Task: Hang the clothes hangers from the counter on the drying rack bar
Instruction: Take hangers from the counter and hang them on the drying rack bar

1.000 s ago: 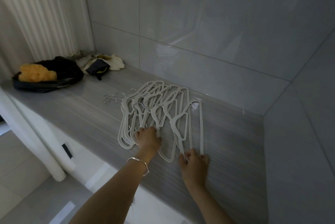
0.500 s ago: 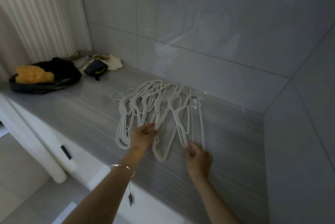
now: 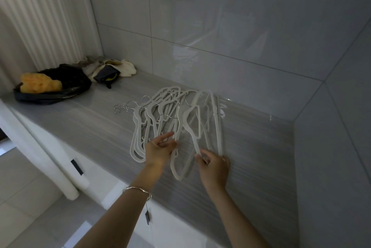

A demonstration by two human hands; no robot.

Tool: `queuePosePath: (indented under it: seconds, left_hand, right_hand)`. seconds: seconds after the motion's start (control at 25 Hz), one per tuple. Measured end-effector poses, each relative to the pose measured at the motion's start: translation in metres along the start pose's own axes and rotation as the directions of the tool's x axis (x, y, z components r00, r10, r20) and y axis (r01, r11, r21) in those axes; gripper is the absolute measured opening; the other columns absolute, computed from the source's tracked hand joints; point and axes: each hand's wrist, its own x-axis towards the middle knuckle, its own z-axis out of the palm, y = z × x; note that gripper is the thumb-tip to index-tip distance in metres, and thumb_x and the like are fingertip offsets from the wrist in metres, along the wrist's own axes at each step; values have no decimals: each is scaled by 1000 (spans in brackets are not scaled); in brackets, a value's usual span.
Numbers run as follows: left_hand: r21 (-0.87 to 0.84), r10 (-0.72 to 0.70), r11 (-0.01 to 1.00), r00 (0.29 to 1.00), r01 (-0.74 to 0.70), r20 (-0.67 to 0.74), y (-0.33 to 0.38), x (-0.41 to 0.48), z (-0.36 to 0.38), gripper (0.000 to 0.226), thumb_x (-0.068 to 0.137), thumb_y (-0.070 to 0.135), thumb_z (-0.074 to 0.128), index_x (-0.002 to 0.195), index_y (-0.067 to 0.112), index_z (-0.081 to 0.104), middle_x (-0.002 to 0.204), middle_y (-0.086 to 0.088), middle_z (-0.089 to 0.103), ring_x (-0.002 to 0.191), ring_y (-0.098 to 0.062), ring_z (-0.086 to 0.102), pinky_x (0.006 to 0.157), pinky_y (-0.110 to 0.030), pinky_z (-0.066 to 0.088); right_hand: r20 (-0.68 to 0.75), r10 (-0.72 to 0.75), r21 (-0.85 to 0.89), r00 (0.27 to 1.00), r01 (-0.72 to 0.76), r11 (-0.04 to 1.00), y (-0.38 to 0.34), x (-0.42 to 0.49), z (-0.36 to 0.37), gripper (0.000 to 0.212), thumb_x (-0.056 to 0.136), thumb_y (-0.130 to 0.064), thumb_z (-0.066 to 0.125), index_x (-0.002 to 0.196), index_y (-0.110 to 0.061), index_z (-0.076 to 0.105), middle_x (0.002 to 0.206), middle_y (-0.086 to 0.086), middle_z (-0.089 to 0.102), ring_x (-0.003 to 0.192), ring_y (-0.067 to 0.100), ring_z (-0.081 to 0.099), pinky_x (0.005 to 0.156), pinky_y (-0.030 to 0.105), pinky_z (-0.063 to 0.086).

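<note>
Several white clothes hangers [image 3: 170,119] with metal hooks lie fanned out on the grey counter [image 3: 80,127], against the tiled wall. My left hand [image 3: 160,149] is at the near ends of the middle hangers, its fingers pinching one hanger's lower end. My right hand [image 3: 213,165] pinches the near ends of the rightmost hangers [image 3: 217,127], which look slightly lifted. No drying rack bar is in view.
A black bag holding something orange [image 3: 52,85] sits at the counter's far left, with a pile of cloths [image 3: 108,67] behind it. A white curtain [image 3: 40,17] hangs at left. Tiled walls close the counter at the back and right. White cabinets [image 3: 96,183] lie below.
Both hands went from pressing flat on the hanger ends to pinching them. The right-hand hangers have been drawn closer together and tipped up a little.
</note>
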Motion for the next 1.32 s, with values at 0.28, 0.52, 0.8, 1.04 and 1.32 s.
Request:
queuePosePath:
  seconds: [0.28,0.52,0.8,1.04,1.32]
  left_hand:
    - [-45,-7,999,995,3,-100,4,5,-6,30,77,-6,70,104,6,67,51,9,67,48,2,63,48,-11,51]
    - [21,-85,996,978,90,-190,1,16,-12,26,78,2,72,102,9,69,83,-6,73,75,-15,67,78,-29,56]
    - [325,75,944,996,-56,-47,39,-6,-19,48,92,33,56,133,11,48,137,-2,51,124,-20,49,95,-28,40]
    - [-32,69,997,998,-69,0,115,-61,-52,40,92,39,54,117,9,49,104,-10,62,81,-19,65,75,-34,54]
    - [-51,591,770,741,-636,-319,179,-221,-111,23,100,22,39,112,7,52,79,0,73,59,-12,68,59,-23,56]
  right_hand:
    - [-55,116,-61,992,-119,991,13,3,-14,23,85,-32,63,102,-18,71,86,6,73,89,26,64,103,42,32]
    - [-71,97,75,993,-91,993,10,-6,-30,14,83,-27,65,90,-16,72,49,-6,49,55,20,51,73,28,33]
    - [66,-34,491,997,-2,871,-31,-24,-53,16,86,-25,65,96,-15,70,51,-1,45,50,11,42,52,28,39]
    - [140,-212,730,967,44,682,-93,-58,-84,17,92,-14,53,94,-10,70,55,3,61,54,9,60,59,18,50]
    - [263,-501,833,825,68,549,-155,-109,-123,19,94,-15,49,88,-12,67,66,-6,67,57,3,54,57,16,45]
